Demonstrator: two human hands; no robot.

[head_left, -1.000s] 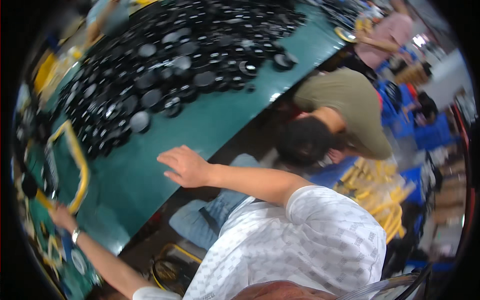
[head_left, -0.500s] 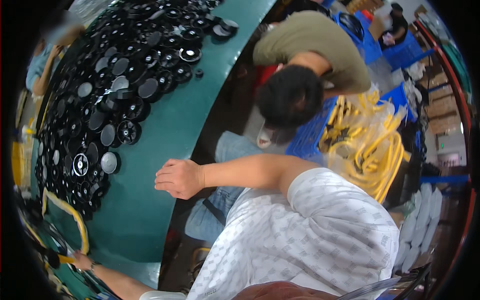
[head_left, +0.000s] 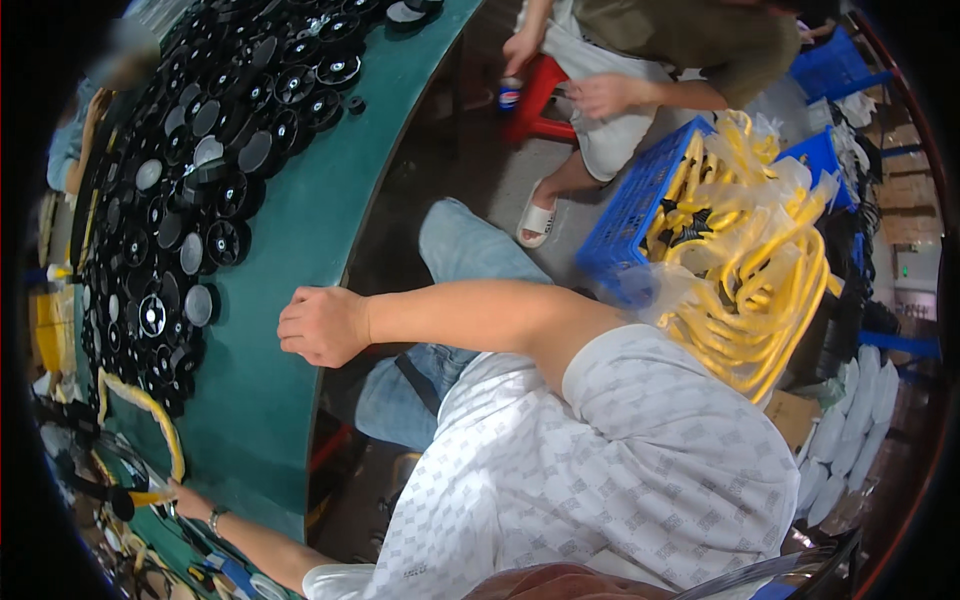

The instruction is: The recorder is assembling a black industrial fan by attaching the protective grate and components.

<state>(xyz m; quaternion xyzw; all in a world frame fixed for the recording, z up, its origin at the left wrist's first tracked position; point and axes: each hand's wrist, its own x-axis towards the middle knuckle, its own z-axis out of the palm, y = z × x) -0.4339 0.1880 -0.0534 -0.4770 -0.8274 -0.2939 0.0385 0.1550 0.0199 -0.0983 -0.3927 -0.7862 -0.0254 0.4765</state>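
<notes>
My left hand (head_left: 190, 502), a band around its wrist, reaches to the lower left and is closed on the end of a curved yellow tube (head_left: 165, 432). The tube is partly wrapped in pale film and arches up along the table's left part. My right hand (head_left: 325, 327) rests in a loose fist at the near edge of the green table (head_left: 260, 385), with nothing visible in it. Beyond it lies a large heap of round black wheel-like parts (head_left: 228, 243), some with grey discs on their faces.
A seated co-worker's hand (head_left: 522, 50) holds a blue can (head_left: 510, 97) beside a red stool (head_left: 545, 100). To my right stands a blue crate (head_left: 625, 205) with bagged yellow tubes (head_left: 750, 330). White wrapped bundles (head_left: 850, 420) are stacked farther right.
My view has shifted. The co-worker, bent over before, has raised their upper body, so their hands and the can now show. My left hand stays on the tube and my right at the table edge.
</notes>
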